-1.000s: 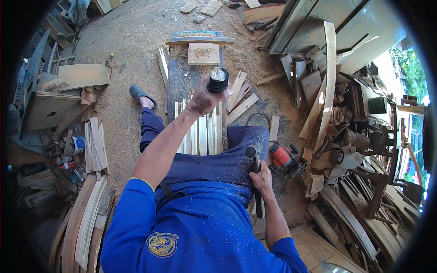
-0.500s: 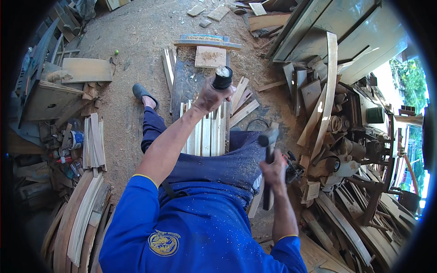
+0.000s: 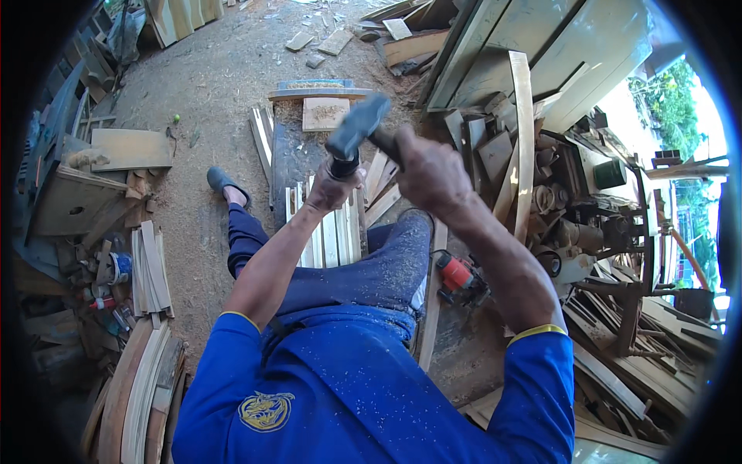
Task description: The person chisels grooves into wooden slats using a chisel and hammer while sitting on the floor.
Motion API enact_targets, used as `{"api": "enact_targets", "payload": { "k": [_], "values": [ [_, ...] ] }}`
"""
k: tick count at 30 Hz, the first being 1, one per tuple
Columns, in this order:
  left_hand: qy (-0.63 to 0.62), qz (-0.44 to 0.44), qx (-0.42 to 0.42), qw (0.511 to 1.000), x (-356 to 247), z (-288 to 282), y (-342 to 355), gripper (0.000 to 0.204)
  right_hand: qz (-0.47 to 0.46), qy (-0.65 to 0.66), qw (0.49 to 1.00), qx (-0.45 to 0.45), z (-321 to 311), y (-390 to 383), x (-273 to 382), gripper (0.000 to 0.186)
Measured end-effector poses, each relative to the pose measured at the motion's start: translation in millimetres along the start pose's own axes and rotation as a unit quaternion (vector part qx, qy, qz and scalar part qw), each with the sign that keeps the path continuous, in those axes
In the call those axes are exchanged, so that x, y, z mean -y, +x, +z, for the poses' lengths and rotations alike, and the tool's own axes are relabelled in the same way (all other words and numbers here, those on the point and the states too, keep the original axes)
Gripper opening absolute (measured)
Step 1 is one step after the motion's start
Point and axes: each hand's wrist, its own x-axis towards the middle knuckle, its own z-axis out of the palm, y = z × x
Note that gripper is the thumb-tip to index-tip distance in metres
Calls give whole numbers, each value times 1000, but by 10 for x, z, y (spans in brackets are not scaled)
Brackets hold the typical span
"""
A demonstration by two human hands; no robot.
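hammer (image 3: pixel 358 128): head over dark end of tool handle (image 3: pixel 345 166), just beyond l hand (image 3: pixel 332 192) fingers, contact unclear | r hand (image 3: pixel 434 172): fingers tight rnd hammer | l hand: fingers wrapped rnd tool handle; wood strips (image 3: pixel 331 236) nearer body than fingers | vs prev: hammer + r hand up & across; l grip same

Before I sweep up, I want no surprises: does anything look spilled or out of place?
Yes: sawdust is strewn across the floor and speckles the person's trousers. The red power tool sits low beside them on the right, perhaps an odd spot, easily knocked.
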Motion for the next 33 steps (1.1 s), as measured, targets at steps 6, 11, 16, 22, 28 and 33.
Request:
{"api": "enact_targets", "payload": {
  "k": [6,11,16,22,28,33],
  "values": [
    [53,18,-18,998,-222,6,-179,24,7,211,895,-394,-896,-47,472,15],
    [119,160,11,980,-17,240,-319,34,60,38,997,18,386,-534,-37,32],
    [-55,17,-8,998,66,8,-363,15,-3,198,956,-218,-610,-317,276,33],
    [77,-20,46,996,696,-331,-321,23,43,152,987,-34,644,-517,112,17],
    [13,-16,5,1000,374,-138,-175,25,58,174,976,-120,603,-686,5,24],
    [1,-63,52,997,568,-906,966,17,113,273,945,-141,705,-1072,90,32]
  ]
}}
